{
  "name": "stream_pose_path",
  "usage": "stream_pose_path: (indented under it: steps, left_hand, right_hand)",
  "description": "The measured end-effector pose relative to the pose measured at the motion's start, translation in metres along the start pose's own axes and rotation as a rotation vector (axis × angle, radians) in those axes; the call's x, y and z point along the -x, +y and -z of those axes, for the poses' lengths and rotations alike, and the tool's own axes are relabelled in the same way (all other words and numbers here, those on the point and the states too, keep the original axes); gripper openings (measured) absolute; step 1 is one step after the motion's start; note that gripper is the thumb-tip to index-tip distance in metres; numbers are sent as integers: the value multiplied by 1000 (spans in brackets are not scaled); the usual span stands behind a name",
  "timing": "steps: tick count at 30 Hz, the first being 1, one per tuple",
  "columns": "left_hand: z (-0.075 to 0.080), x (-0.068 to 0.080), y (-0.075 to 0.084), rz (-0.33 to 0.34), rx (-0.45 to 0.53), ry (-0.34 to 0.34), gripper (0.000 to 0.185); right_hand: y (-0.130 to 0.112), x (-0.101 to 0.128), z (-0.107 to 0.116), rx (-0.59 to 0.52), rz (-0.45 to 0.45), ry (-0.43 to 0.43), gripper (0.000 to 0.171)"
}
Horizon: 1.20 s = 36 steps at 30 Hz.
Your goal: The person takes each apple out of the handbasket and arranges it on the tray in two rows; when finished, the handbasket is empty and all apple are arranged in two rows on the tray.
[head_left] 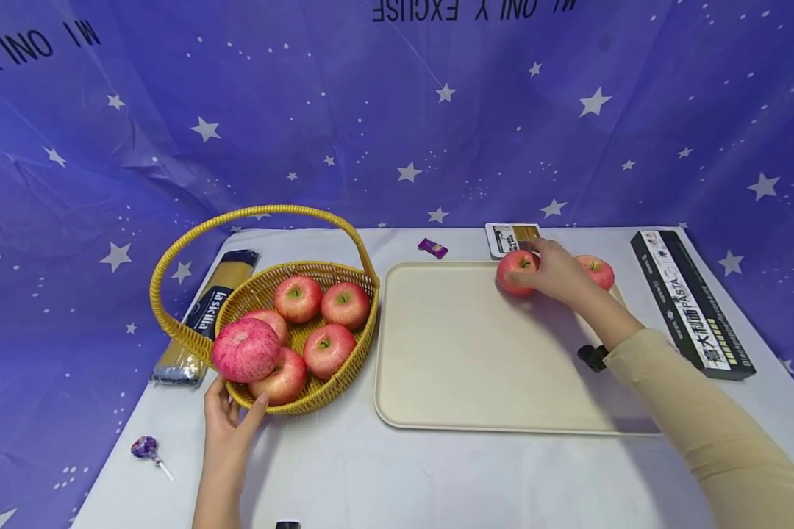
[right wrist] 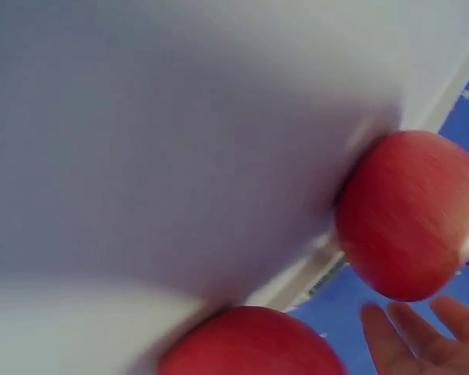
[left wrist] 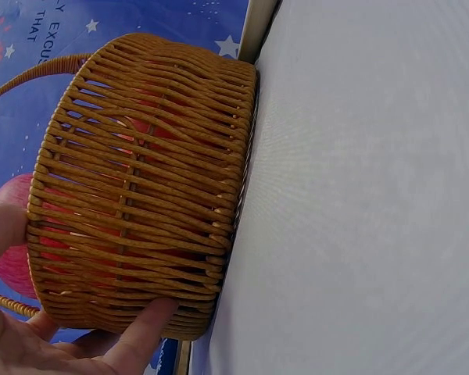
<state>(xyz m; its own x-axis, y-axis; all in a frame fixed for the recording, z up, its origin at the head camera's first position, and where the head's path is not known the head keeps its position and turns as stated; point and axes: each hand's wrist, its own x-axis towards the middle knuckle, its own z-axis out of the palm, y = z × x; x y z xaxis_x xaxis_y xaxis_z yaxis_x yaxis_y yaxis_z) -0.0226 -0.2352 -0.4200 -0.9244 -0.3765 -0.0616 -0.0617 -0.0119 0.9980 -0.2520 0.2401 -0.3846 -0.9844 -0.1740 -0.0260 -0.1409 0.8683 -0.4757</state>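
In the head view my left hand (head_left: 228, 419) holds the near left side of a yellow wicker basket (head_left: 334, 386), thumb at the rim. The left wrist view shows its fingers (left wrist: 144, 336) against the woven wall (left wrist: 141, 187). Several red apples (head_left: 298, 297) lie inside, and a rounder, mottled pink fruit (head_left: 246, 350) rests on top at the left. My right hand (head_left: 556, 272) reaches round a red apple (head_left: 514, 268) at the back of the beige tray (head_left: 490, 353). Its straight, spread fingers (right wrist: 406, 336) lie right at the apple's edge. Another apple (head_left: 597, 272) sits to the right.
A long black pasta box (head_left: 695, 305) lies right of the tray. Behind the tray are a small white-edged package (head_left: 499, 239) and a purple wrapped sweet (head_left: 433, 248). A pasta bag (head_left: 205, 316) lies left of the basket, with a lollipop (head_left: 147, 448) nearer the front.
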Motion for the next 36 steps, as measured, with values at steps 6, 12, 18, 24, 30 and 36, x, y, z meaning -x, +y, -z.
stream_pose_path:
  steps: [6,12,18,24,30,36]
  left_hand:
    - [-1,0,0,-10,10,0,73]
    - [0,-1,0,-4,-5,2,74]
    - [-1,0,-1,-2,-2,1,74]
    - [1,0,-2,11,-13,5,74]
    - [1,0,-3,12,-7,-6,74]
    - [1,0,-2,4,9,-23,72]
  right_hand:
    - [-30,9,9,-37,103,115,83]
    - [-91,28,-1,-139,282,114,73]
    - [-146,43,-28,-273,520,65,68]
    - [-203,48,-66,-328,647,-38,66]
    - [-266,48,-108,-246,691,-175,78]
    - [-307,47,-139,-269,661,-243,91]
